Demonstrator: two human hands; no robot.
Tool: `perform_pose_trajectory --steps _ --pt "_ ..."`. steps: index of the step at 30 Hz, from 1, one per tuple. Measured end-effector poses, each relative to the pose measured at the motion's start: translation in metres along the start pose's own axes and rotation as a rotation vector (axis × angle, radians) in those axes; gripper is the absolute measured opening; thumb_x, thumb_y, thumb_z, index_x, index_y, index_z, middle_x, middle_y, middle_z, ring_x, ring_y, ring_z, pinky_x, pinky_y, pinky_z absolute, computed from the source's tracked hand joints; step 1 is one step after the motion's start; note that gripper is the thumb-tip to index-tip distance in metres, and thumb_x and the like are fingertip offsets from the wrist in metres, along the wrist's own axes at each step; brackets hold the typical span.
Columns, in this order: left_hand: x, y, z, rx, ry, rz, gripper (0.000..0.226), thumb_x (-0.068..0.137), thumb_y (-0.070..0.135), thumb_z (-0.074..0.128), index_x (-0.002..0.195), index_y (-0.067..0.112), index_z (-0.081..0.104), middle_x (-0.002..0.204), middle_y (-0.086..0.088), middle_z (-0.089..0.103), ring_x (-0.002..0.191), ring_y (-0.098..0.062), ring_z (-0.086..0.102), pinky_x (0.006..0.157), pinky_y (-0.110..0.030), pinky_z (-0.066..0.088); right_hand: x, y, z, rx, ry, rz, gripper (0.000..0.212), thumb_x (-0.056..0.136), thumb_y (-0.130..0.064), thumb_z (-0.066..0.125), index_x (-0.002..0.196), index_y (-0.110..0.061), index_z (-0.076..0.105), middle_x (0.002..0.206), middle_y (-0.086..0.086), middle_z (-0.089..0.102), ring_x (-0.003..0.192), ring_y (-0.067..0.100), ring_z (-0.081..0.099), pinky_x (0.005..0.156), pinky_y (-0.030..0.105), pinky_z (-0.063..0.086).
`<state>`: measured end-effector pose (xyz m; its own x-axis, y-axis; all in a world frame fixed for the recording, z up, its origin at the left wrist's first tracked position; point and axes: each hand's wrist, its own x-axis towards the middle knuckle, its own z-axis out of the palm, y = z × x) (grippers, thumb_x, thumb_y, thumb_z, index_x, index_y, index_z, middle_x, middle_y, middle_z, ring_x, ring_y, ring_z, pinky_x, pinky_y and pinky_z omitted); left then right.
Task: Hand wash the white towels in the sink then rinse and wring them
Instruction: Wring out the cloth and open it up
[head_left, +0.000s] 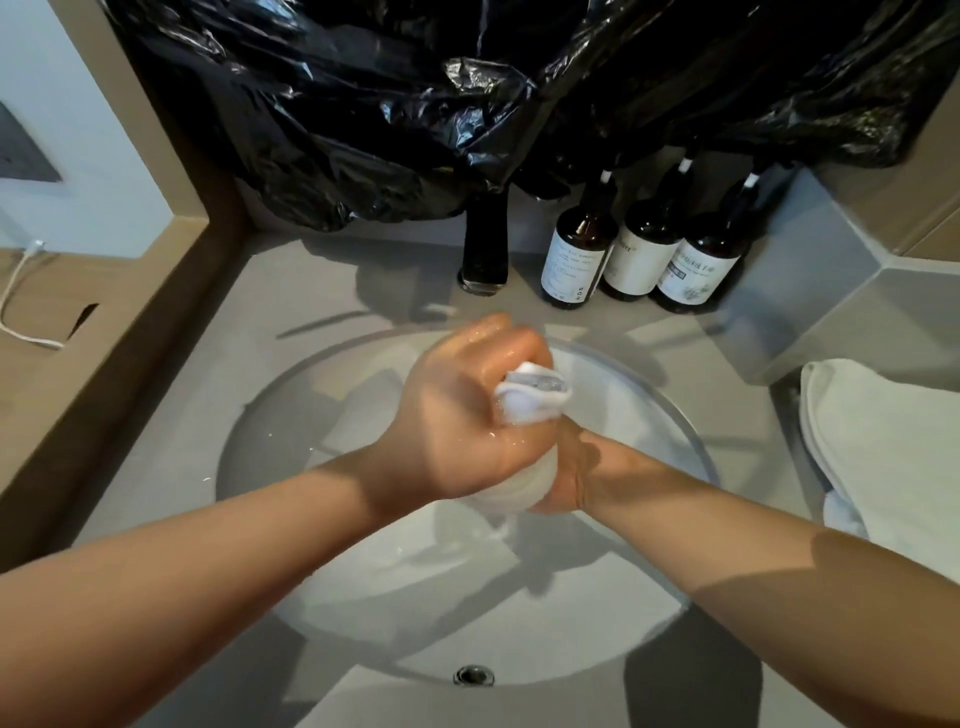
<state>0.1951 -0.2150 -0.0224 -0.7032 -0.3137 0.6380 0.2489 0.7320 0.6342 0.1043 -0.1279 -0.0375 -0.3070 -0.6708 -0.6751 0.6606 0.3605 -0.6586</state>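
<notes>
A wet white towel (530, 397) is twisted into a tight roll above the round white sink (675, 431). My left hand (457, 410) grips its upper end, with a bunch of cloth sticking out past the fingers. My right hand (582, 478) grips the lower end, partly hidden behind the left hand. More white cloth (363, 405) lies under the water in the basin. Both hands are wet.
A dark faucet (485, 244) stands behind the sink, with three brown labelled bottles (641, 254) to its right. Black plastic sheeting (467, 104) hangs over the back wall. Folded white towels (883, 441) lie on the counter at right. An overflow hole (472, 674) sits at the near rim.
</notes>
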Motion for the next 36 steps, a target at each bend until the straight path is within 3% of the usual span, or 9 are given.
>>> perform_pose_trajectory --steps 5,9,13,16,21,25,30,32,36 --pt "-0.017 -0.018 0.004 -0.111 0.138 -0.306 0.013 0.064 0.025 0.056 0.066 0.028 0.044 0.063 0.017 0.048 0.063 -0.003 0.046 0.062 -0.016 0.038 0.026 0.016 -0.004 0.075 -0.001 0.176 0.022 0.092 -0.019 0.042 0.087 -0.010 0.061 0.067 0.007 0.067 0.061 0.021 0.067 0.055 0.027 0.056" --pt "-0.026 -0.030 0.006 -0.359 0.365 -0.781 0.014 0.062 0.019 0.059 0.058 0.026 0.047 0.056 0.014 0.048 0.057 -0.009 0.047 0.054 -0.018 0.041 0.030 0.021 -0.010 0.083 0.073 0.137 0.029 0.095 -0.036 0.042 0.092 -0.015 0.063 0.068 0.005 0.071 0.065 0.023 0.067 0.058 0.030 0.055" --pt "-0.031 -0.041 0.003 -0.432 0.495 -1.067 0.027 0.063 0.029 0.058 0.078 0.007 0.057 0.076 -0.010 0.064 0.072 -0.031 0.062 0.064 -0.039 0.051 0.026 0.021 -0.008 0.006 0.228 -0.089 0.017 0.092 -0.029 0.058 0.085 -0.014 0.061 0.074 0.003 0.067 0.062 0.020 0.063 0.054 0.026 0.052" --pt "-0.028 -0.046 -0.008 -0.562 0.538 -1.317 0.018 0.083 0.025 0.052 0.070 0.012 0.053 0.063 -0.005 0.057 0.055 -0.023 0.056 0.055 -0.026 0.044 0.027 0.025 -0.008 -0.183 0.419 -0.445 0.034 0.084 -0.021 0.070 0.061 -0.016 0.045 0.063 -0.001 0.053 0.064 0.023 0.052 0.063 0.034 0.046" --pt "-0.026 -0.033 -0.023 -0.758 0.413 -1.339 0.034 0.101 0.030 0.037 0.074 0.013 0.048 0.042 -0.002 0.057 0.053 -0.020 0.054 0.050 -0.027 0.043 0.011 0.024 -0.010 -0.405 0.306 -0.747 0.029 0.077 -0.005 0.073 0.067 -0.018 0.049 0.083 0.000 0.059 0.078 0.017 0.054 0.070 0.027 0.044" --pt "-0.010 -0.025 -0.034 -0.838 0.386 -1.400 0.041 0.085 0.051 0.060 0.104 0.014 0.065 0.092 -0.014 0.073 0.081 -0.030 0.068 0.065 -0.036 0.053 -0.009 0.012 -0.012 -0.572 0.064 -0.516 0.045 0.077 -0.020 0.074 0.106 -0.046 0.052 0.125 -0.007 0.046 0.104 0.017 0.056 0.067 0.019 0.044" --pt "0.013 -0.007 -0.039 -0.739 0.352 -1.206 0.051 0.075 0.052 0.072 0.105 0.010 0.065 0.093 -0.014 0.073 0.079 -0.030 0.072 0.073 -0.044 0.058 -0.029 0.000 0.009 -0.777 -0.027 -0.619 0.063 0.078 -0.034 0.075 0.132 -0.037 0.043 0.109 -0.022 0.058 0.095 -0.002 0.060 0.072 0.008 0.047" --pt "0.022 0.004 -0.042 -0.700 0.310 -1.104 0.043 0.079 0.047 0.071 0.099 0.010 0.062 0.084 -0.009 0.074 0.074 -0.024 0.072 0.073 -0.039 0.059 -0.031 -0.003 0.013 -0.748 0.065 -0.718 0.057 0.074 -0.039 0.077 0.125 -0.036 0.051 0.104 -0.019 0.063 0.095 -0.001 0.062 0.081 0.016 0.050" --pt "0.036 0.021 -0.052 -0.738 0.221 -0.933 0.036 0.082 0.039 0.069 0.100 0.009 0.060 0.090 -0.011 0.071 0.075 -0.020 0.071 0.064 -0.030 0.057 -0.039 -0.018 0.018 -0.636 0.143 -0.873 0.022 0.083 -0.028 0.071 0.100 -0.032 0.057 0.086 -0.018 0.062 0.078 -0.007 0.058 0.066 0.006 0.045"
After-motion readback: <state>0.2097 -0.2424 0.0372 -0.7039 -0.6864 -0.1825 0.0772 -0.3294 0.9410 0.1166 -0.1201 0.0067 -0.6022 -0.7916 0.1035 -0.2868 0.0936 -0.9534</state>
